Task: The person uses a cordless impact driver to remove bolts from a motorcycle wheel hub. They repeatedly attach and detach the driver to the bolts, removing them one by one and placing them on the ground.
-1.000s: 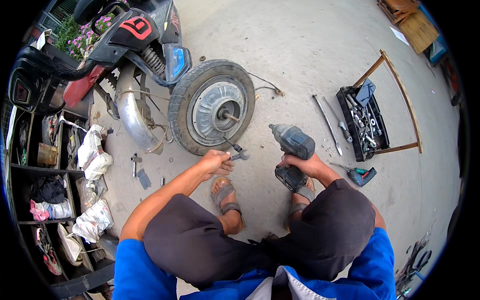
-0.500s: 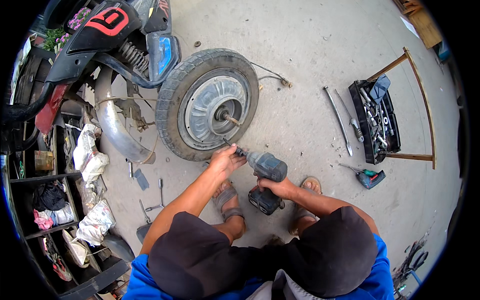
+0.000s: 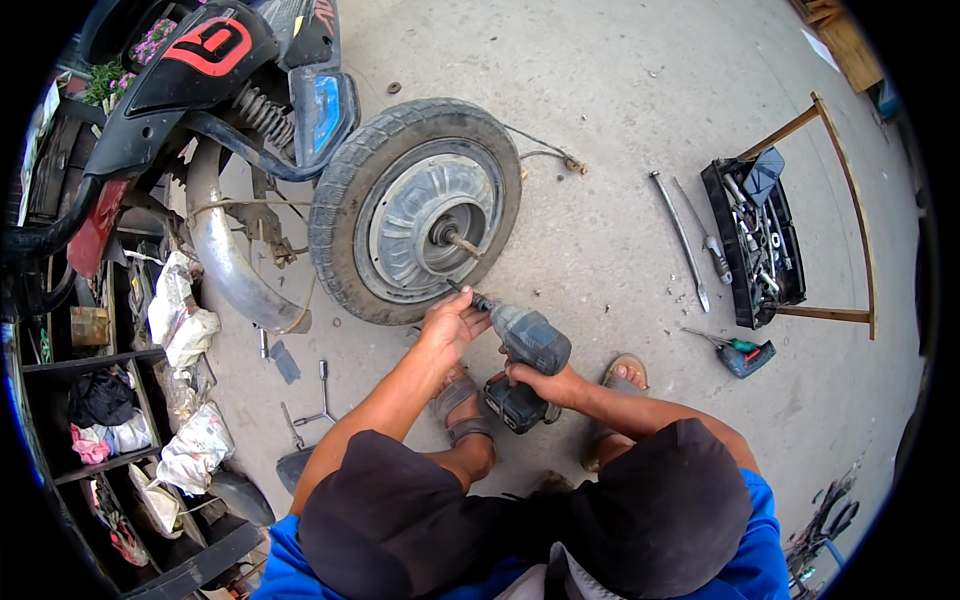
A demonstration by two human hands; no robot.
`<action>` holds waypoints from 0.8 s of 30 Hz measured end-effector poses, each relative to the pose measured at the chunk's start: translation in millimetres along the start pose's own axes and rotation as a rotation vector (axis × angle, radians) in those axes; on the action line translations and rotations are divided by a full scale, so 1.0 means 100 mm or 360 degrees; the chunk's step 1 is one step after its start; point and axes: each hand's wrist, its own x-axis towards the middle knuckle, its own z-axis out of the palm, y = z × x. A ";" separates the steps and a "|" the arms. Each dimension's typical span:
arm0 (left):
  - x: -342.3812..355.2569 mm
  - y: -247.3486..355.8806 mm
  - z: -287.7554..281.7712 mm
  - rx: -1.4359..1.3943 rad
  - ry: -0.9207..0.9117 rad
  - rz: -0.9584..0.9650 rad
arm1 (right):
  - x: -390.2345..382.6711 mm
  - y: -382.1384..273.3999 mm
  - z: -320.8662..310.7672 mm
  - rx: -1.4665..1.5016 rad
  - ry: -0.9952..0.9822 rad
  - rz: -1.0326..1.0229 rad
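A wheel [image 3: 345,240] with a worn tyre and a metal hub [image 3: 410,235] leans beside the scooter, its threaded axle [image 3: 462,242] pointing toward me. My right hand [image 3: 548,382] is closed around the handle of a grey-black cordless drill [image 3: 530,338], whose battery hangs below. At the drill's front end, my left hand [image 3: 452,322] steadies the chuck with its fingers, partly hiding it. The thin bit [image 3: 453,285] reaches the lower rim of the hub cover; whether it sits in a screw is too small to tell.
A scooter body [image 3: 200,80] and its metal mudguard [image 3: 225,250] stand at left, above shelves [image 3: 75,365] of parts. To the right lie a long metal bar [image 3: 680,240], a screwdriver [image 3: 716,258], a toolbox [image 3: 735,260] and another power tool [image 3: 745,360]. A T-handle wrench [image 3: 323,385] lies near my left arm.
The drill's body and battery have swung slightly to the left and down with my right hand. My left hand stays at the chuck, and the bit remains at the hub rim.
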 end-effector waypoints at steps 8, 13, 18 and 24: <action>0.00 -0.05 -0.06 0.0076 -0.0017 0.0051 | 0.12 0.08 0.09 -0.0031 0.0063 -0.0013; 0.00 -0.04 -0.02 0.0093 -0.0036 0.0062 | 0.12 -0.02 0.12 0.0252 0.0068 0.0087; 0.01 -0.06 -0.03 0.0042 -0.0077 0.0100 | 0.09 0.09 0.15 0.0115 0.0038 0.0069; 0.07 -0.07 -0.09 -0.0078 -0.0125 0.0141 | 0.08 0.15 0.07 -0.0077 0.0051 0.0003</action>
